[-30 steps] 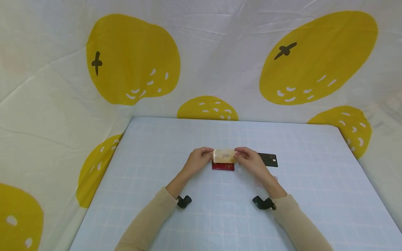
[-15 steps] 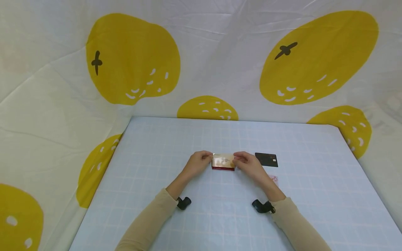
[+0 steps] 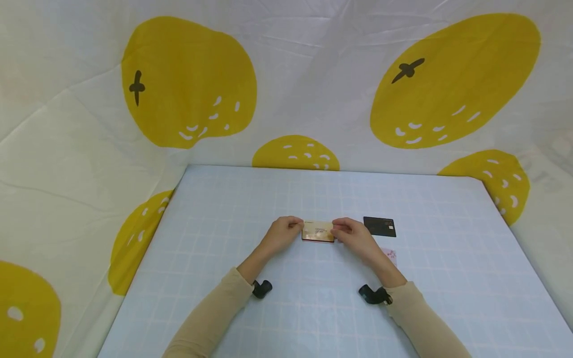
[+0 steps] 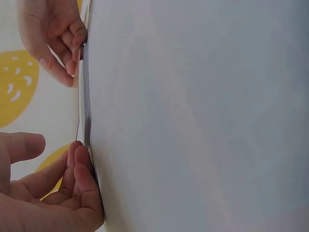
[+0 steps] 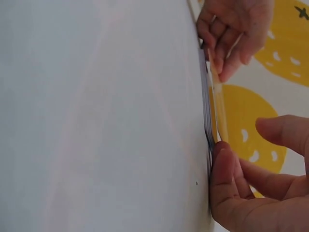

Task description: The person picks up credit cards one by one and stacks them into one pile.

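Centrally, glossy rectangular gold card, pinched by left grip, right grip.

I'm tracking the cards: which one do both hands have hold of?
The gold card, its ends at the left hand and right hand; the black card and pink-patterned card lie apart.

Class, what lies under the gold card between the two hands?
Beneath the gold card, the wrist views show a thin layered stack edge-on; its covered faces cannot be seen.
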Demonstrator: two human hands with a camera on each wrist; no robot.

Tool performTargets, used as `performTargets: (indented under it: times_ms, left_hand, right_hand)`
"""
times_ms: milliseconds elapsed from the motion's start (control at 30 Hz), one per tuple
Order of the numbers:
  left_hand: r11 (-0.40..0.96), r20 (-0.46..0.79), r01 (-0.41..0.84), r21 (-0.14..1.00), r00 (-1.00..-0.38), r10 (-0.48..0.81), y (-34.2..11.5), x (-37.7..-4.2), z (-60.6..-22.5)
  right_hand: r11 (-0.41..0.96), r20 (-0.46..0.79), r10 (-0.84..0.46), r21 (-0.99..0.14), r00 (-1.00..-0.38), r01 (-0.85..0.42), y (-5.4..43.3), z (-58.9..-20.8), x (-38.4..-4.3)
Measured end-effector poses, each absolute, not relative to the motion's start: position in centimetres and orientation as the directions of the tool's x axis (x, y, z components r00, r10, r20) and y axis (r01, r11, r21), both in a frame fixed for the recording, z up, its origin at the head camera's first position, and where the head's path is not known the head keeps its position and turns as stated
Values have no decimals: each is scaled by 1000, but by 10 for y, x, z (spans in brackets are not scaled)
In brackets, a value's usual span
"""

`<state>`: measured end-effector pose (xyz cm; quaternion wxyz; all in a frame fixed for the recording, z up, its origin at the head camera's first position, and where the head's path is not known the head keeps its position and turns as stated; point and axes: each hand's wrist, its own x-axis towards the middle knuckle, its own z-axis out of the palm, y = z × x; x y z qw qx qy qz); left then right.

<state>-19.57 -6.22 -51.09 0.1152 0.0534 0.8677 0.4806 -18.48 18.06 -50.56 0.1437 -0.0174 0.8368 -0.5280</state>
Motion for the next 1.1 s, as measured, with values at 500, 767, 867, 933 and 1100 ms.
performTargets:
  times_ms: [500, 767, 867, 933, 1100]
  left_hand:
    - [561, -181, -38, 827, -963, 202, -59, -198, -511]
    - [577, -196, -45, 816, -960, 201, -59, -199, -511]
    - [581, -205, -54, 812, -959, 197, -58, -199, -510]
    - [582, -206, -58, 811, -959, 193, -58, -198, -509]
    - [586, -206, -59, 808, -960, 188, -57, -198, -508]
  right_hand:
    - [482, -226, -170, -868, -959, 119, 180, -508, -186]
    - [491, -238, -176, -862, -955, 125, 180, -508, -186]
    - [488, -242, -175, -863, -954, 130, 180, -508, -186]
    - [490, -242, -174, -862, -954, 130, 180, -508, -186]
    - [486, -245, -170, -863, -954, 136, 180, -508, -185]
